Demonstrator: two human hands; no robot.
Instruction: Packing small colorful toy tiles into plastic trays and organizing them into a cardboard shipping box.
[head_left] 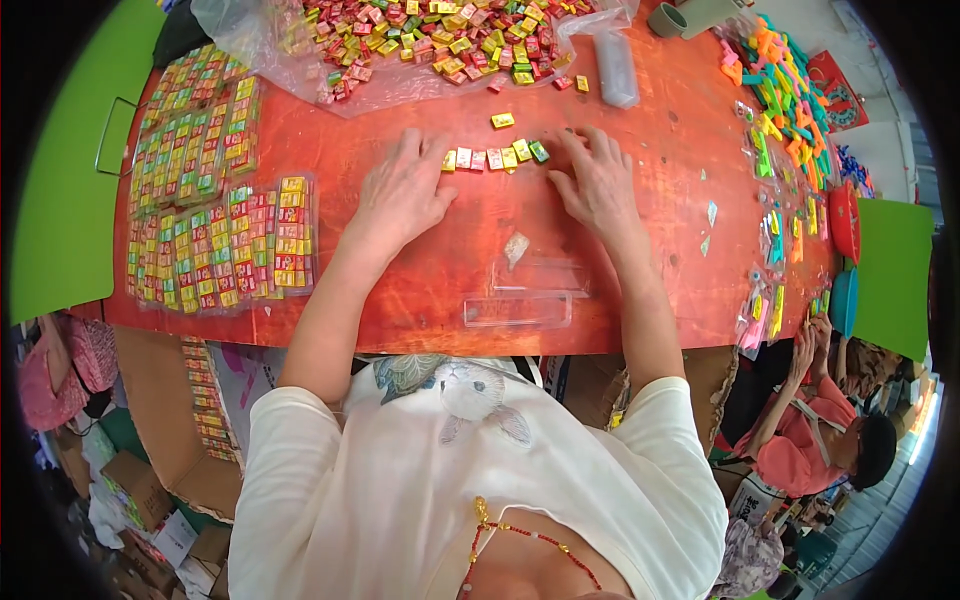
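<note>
Red counter (pixel 410 310) holds a row (pixel 494 159) of boxes (pixel 478 160), this side of the pile (pixel 440 42). Left hand (pixel 403 195) and right hand (pixel 598 185) curve loosely, fingers apart, at its ends, seemingly gripping nothing. One uneven push could bend it. It runs sideways, most boxes pointing longways toward the pile.

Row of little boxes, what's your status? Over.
Left hand and right hand at opposite ends of the row of little boxes; contact unclear. Lone yellow box just beyond the row. Clear plastic piece nearer the person.
</note>
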